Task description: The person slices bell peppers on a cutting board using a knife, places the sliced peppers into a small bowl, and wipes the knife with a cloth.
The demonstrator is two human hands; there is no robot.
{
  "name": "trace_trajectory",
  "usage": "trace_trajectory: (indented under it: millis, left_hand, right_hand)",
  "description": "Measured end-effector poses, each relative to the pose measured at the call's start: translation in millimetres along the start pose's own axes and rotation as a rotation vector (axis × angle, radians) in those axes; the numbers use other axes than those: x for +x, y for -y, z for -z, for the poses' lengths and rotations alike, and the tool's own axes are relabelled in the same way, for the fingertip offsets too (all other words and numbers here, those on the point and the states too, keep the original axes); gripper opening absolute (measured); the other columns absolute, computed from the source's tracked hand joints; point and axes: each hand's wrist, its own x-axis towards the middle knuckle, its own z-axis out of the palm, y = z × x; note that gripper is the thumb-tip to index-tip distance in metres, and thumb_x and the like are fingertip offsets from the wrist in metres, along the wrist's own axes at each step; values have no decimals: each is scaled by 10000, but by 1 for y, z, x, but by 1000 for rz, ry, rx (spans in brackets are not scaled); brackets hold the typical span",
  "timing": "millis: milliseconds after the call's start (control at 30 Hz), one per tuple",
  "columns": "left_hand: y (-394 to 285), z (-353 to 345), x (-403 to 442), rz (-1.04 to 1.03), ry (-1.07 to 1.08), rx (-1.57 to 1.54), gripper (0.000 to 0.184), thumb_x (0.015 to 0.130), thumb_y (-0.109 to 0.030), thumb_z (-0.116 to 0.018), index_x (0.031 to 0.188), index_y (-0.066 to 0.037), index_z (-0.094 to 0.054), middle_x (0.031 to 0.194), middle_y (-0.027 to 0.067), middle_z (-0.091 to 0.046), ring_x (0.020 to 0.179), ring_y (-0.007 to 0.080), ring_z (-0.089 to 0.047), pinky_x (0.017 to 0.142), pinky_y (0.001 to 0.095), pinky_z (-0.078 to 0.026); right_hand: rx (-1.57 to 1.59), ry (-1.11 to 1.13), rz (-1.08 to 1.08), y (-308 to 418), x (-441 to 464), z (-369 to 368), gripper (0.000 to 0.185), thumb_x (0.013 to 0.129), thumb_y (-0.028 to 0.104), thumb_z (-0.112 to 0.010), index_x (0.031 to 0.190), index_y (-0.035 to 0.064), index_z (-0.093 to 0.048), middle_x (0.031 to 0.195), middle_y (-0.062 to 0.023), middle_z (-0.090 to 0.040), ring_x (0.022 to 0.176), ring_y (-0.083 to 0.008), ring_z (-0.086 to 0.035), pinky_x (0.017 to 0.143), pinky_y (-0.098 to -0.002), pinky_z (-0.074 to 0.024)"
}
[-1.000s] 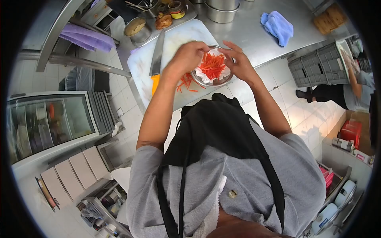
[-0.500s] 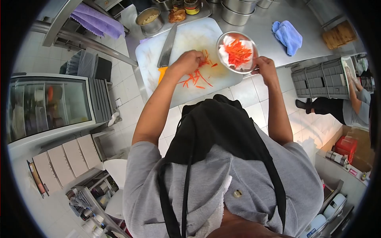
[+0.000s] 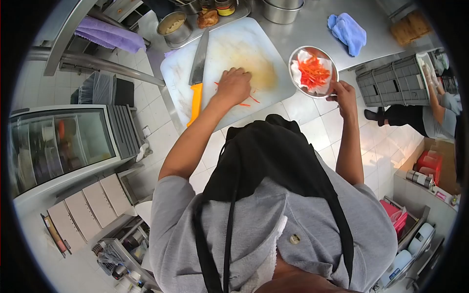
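My left hand [image 3: 233,87] is palm down on the white cutting board [image 3: 268,44], its fingers bunched over orange-red carrot strips [image 3: 255,99] whose ends poke out around it. My right hand [image 3: 344,97] pinches the near right rim of a round metal bowl [image 3: 293,73], held up beyond the board's right edge. More shredded carrot [image 3: 313,72] rests in the bowl on white paper. Left of my left hand, a large knife [image 3: 199,63] with an orange handle lies along the board.
Behind the board are a metal pot [image 3: 174,30] of pale food, a browned food piece [image 3: 208,18] and stacked metal pans [image 3: 282,12]. A blue cloth [image 3: 348,34] lies on the steel counter. At the right, another person [image 3: 435,115] is beside a grey crate [image 3: 391,83].
Both hands first framed the bowl over the board. The right hand then carried it right, while the left moved onto the loose strips, fewer of which now show.
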Motion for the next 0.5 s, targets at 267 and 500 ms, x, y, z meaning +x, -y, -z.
trace_trajectory:
  millis: [267,500]
  left_hand:
    - [38,36,-29,570,3,-85,399,988,-369,-610,1216,-43,-647,1204,249,-625,1117,390,-619,971,458,-492]
    - [-16,17,-25,425,-76,-71,465,969,-449,-599,1145,-20,-636,1125,222,-600,1051,429,-576,913,513,-488]
  right_hand:
    - [-91,-79,-154,-88,-58,43,264,947,215,-613,885,-32,-680,776,-93,-693,637,-165,-667,550,-285,-575]
    - [-248,147,-245,-140,-83,-43,296,948,210,-600,900,-66,-696,804,-128,-704,686,-191,-682,579,-321,-594]
